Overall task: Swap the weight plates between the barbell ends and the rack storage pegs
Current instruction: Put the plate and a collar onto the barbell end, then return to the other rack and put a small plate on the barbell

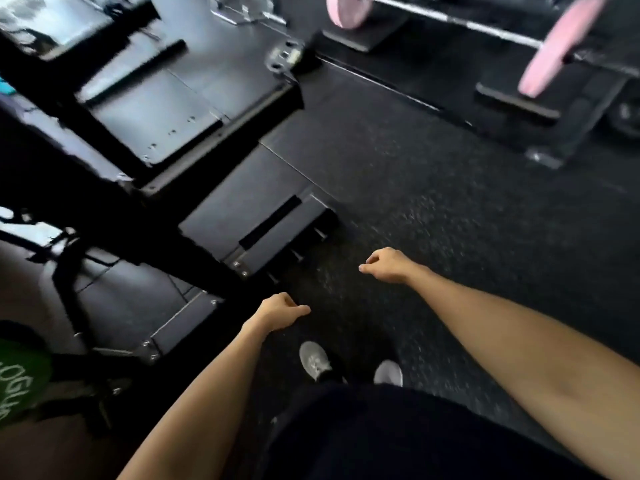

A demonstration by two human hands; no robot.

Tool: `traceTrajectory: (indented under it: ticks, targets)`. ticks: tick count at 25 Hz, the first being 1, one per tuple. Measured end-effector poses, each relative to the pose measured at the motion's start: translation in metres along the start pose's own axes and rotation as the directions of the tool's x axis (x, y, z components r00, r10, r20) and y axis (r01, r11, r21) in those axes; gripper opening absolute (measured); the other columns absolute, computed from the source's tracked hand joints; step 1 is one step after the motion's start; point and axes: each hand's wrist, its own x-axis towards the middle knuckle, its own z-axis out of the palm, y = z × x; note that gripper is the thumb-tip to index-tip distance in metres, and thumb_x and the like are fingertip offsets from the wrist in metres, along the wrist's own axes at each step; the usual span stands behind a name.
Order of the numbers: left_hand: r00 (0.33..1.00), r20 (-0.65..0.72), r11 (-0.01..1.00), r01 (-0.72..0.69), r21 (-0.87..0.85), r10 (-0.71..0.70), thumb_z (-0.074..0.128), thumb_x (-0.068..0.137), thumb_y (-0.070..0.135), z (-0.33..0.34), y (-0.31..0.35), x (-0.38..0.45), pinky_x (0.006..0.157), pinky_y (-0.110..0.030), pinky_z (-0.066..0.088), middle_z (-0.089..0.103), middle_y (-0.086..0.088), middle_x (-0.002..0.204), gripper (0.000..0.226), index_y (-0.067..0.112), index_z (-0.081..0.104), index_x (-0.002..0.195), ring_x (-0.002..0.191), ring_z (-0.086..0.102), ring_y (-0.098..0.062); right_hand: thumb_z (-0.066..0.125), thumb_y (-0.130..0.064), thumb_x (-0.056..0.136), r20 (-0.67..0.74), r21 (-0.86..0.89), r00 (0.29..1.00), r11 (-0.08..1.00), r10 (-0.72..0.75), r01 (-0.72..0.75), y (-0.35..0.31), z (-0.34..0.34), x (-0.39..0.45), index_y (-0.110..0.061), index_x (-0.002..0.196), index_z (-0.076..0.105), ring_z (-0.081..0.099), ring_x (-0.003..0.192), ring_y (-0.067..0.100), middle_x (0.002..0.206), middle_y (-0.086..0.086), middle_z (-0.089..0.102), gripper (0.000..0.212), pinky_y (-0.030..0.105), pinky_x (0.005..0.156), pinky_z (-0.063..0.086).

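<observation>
Speckled black rubber floor, grey shoes on it, black platform at left.

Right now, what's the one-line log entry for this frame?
left hand: empty | right hand: empty | barbell: pink plates on both ends | green plate: lower left

white letters run sideways on the green plate at the lower left edge of the frame. only "ogu" reads; the rest is cut off.
</observation>
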Motion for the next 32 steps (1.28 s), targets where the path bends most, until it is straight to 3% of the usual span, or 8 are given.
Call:
traceTrajectory:
  ticks: [8, 12, 19, 22, 24, 26, 29, 32]
  targets:
    - [0.96, 0.257, 0.939, -0.19, 0.288, 0.115, 0.064, 0.082, 0.055, 0.116, 0.068, 0.012, 0.082, -0.03, 0.047, 0.064, 0.003, 0.1, 0.039, 0.021, 0.062, 0.102, 0.095, 0.057, -0.016, 0.063, -0.04, 0.088, 0.042, 0.198, 0.942, 0.921, 0.333, -0.334, 0.171, 0.051, -0.052, -0.012, 0.114, 0.066, 0.061, 0.107, 0.026, 0.118, 0.007, 0.066, 0.039, 0.031, 0.087, 0.047]
    - [0.926, 0.345, 0.897, -0.278, 0.344, 0.155, 0.061, 0.08, 0.062, 0.132, 0.085, 0.022, 0.091, -0.033, 0.046, 0.061, -0.001, 0.116, 0.051, 0.023, 0.06, 0.112, 0.107, 0.057, -0.02, 0.064, -0.039, 0.088, 0.113, 0.175, 0.898, 0.881, 0.426, -0.44, 0.218, 0.074, -0.064, -0.011, 0.117, 0.065, 0.061, 0.109, 0.025, 0.121, 0.007, 0.066, 0.04, 0.033, 0.096, 0.048]
    - [0.909, 0.404, 0.865, -0.28, 0.417, 0.099, 0.056, 0.086, 0.059, 0.088, 0.148, 0.098, 0.097, -0.033, 0.042, 0.06, -0.003, 0.125, 0.052, 0.021, 0.058, 0.122, 0.118, 0.055, -0.023, 0.06, -0.038, 0.089, 0.124, 0.178, 0.886, 0.869, 0.446, -0.462, 0.218, 0.016, -0.006, -0.013, 0.109, 0.068, 0.061, 0.104, 0.023, 0.112, 0.002, 0.066, 0.033, 0.032, 0.09, 0.049]
    - [0.886, 0.459, 0.867, -0.277, 0.414, 0.064, 0.054, 0.079, 0.066, 0.053, 0.19, 0.149, 0.098, -0.036, 0.044, 0.06, 0.002, 0.122, 0.055, 0.025, 0.059, 0.114, 0.109, 0.056, -0.019, 0.054, -0.041, 0.089, 0.116, 0.117, 0.888, 0.881, 0.446, -0.458, 0.205, -0.043, 0.042, -0.016, 0.074, 0.061, 0.059, 0.084, 0.023, 0.082, 0.0, 0.061, 0.03, 0.029, 0.065, 0.043]
    - [0.892, 0.44, 0.872, -0.296, 0.39, 0.106, 0.055, 0.079, 0.065, 0.021, 0.223, 0.187, 0.092, -0.034, 0.046, 0.062, 0.002, 0.118, 0.052, 0.024, 0.059, 0.11, 0.102, 0.057, -0.017, 0.052, -0.039, 0.09, 0.084, 0.099, 0.888, 0.883, 0.451, -0.458, 0.185, -0.093, 0.079, -0.013, 0.064, 0.053, 0.054, 0.073, 0.021, 0.071, 0.001, 0.054, 0.036, 0.03, 0.059, 0.035]
    - [0.907, 0.394, 0.876, -0.304, 0.375, 0.146, 0.056, 0.082, 0.062, -0.009, 0.252, 0.221, 0.086, -0.032, 0.046, 0.063, 0.0, 0.115, 0.047, 0.022, 0.058, 0.107, 0.099, 0.057, -0.018, 0.052, -0.036, 0.091, 0.025, 0.147, 0.904, 0.893, 0.427, -0.426, 0.16, -0.143, 0.113, -0.008, 0.078, 0.063, 0.059, 0.085, 0.025, 0.079, 0.004, 0.06, 0.032, 0.03, 0.067, 0.04]
    - [0.915, 0.379, 0.882, -0.289, 0.372, 0.139, 0.055, 0.085, 0.062, -0.044, 0.285, 0.258, 0.085, -0.033, 0.045, 0.062, -0.004, 0.117, 0.054, 0.017, 0.059, 0.114, 0.103, 0.058, -0.024, 0.056, -0.035, 0.092, -0.048, 0.246, 0.915, 0.893, 0.401, -0.378, 0.133, -0.198, 0.153, -0.011, 0.12, 0.064, 0.055, 0.118, 0.027, 0.123, 0.007, 0.063, 0.038, 0.033, 0.097, 0.042]
    - [0.91, 0.407, 0.881, -0.259, 0.396, 0.085, 0.055, 0.089, 0.058, -0.069, 0.321, 0.297, 0.091, -0.034, 0.044, 0.06, -0.007, 0.125, 0.059, 0.012, 0.056, 0.125, 0.114, 0.057, -0.026, 0.056, -0.032, 0.093, -0.054, 0.219, 0.919, 0.903, 0.39, -0.37, 0.121, -0.246, 0.195, -0.008, 0.128, 0.059, 0.051, 0.124, 0.028, 0.134, 0.009, 0.057, 0.043, 0.033, 0.102, 0.04]
